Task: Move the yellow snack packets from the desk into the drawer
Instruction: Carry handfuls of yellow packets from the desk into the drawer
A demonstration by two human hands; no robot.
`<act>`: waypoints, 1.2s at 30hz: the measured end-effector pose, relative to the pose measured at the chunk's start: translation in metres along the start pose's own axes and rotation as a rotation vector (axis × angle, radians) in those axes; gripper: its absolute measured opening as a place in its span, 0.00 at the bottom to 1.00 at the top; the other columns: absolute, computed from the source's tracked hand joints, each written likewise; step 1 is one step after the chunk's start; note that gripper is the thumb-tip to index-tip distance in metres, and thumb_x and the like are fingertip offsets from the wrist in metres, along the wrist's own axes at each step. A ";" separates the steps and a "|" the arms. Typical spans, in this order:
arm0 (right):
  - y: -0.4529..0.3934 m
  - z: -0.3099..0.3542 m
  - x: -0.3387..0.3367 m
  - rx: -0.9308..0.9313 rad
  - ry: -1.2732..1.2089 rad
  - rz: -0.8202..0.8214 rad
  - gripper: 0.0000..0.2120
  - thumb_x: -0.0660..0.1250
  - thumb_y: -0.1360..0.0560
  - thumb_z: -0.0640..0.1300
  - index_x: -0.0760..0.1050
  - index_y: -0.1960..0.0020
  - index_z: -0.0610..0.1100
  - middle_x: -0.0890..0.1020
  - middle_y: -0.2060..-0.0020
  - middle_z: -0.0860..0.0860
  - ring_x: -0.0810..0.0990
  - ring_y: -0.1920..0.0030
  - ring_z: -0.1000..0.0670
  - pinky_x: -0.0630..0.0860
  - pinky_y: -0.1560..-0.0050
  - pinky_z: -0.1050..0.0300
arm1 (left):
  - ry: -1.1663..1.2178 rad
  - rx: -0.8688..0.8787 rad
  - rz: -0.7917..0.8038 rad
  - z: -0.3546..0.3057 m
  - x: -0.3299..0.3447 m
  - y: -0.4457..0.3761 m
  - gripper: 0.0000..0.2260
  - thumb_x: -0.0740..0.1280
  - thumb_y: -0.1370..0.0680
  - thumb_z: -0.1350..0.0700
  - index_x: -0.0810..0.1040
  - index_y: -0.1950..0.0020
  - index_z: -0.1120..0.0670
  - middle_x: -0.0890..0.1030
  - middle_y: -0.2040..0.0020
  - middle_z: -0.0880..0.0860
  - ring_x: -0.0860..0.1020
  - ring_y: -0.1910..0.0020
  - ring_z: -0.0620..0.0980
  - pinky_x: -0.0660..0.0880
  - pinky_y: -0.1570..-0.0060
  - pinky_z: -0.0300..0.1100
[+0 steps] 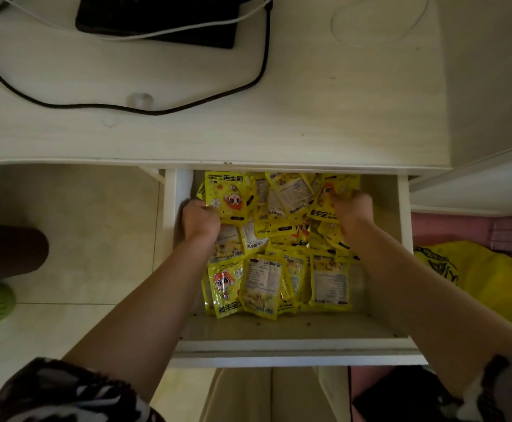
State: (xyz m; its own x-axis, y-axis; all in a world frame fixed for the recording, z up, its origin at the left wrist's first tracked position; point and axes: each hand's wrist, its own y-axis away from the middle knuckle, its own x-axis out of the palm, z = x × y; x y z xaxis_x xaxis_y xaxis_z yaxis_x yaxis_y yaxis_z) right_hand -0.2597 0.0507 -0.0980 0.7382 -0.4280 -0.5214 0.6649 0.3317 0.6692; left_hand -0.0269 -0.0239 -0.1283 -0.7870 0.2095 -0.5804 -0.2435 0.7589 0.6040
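White desk [309, 117] on top, open drawer [294, 333] below. Yellow snack packets [276, 239] fill the drawer. The left hand [200, 222] and right hand [353, 210] each grip packets at the far end, likely to push them back so all fit. A black cable [257, 83] lies on the desk.

Glossy crinkled plastic snack packets [260, 284], matt pale wood-grain desk [340, 117], smooth painted drawer [294, 351]

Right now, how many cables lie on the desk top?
2. A thick black cable loops across the pale wooden desk, from the left edge up to the black flat device. A thin white cable crosses that device. Their ends are hidden.
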 end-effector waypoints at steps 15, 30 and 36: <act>0.063 -0.030 -0.044 -0.214 0.404 0.124 0.06 0.58 0.23 0.39 0.73 0.53 0.42 0.75 0.67 0.50 0.75 0.59 0.44 0.70 0.59 0.55 | -0.170 0.070 0.004 0.020 -0.026 0.080 0.11 0.62 0.20 0.56 0.78 0.41 0.57 0.81 0.42 0.56 0.79 0.47 0.55 0.69 0.54 0.40; 0.191 -0.072 -0.073 -0.667 0.561 0.306 0.16 0.59 0.20 0.43 0.68 0.33 0.41 0.80 0.51 0.46 0.76 0.65 0.52 0.70 0.70 0.59 | -0.080 0.230 -0.111 0.083 -0.095 0.237 0.08 0.66 0.23 0.59 0.79 0.46 0.58 0.84 0.50 0.56 0.81 0.51 0.55 0.74 0.52 0.42; 0.232 -0.079 -0.052 -0.770 0.721 0.454 0.16 0.58 0.20 0.43 0.67 0.33 0.43 0.79 0.43 0.45 0.80 0.53 0.45 0.71 0.60 0.57 | 0.041 0.118 -0.253 0.128 -0.127 0.275 0.08 0.64 0.23 0.60 0.78 0.45 0.55 0.84 0.53 0.54 0.78 0.58 0.50 0.70 0.59 0.39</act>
State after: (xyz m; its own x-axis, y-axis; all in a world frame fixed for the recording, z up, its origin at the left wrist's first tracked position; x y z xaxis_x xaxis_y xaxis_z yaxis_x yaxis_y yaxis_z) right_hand -0.1349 0.2168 0.0428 0.6558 0.3615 -0.6627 0.0302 0.8646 0.5015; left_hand 0.0783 0.2371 0.0415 -0.7324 -0.0189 -0.6806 -0.3692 0.8509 0.3736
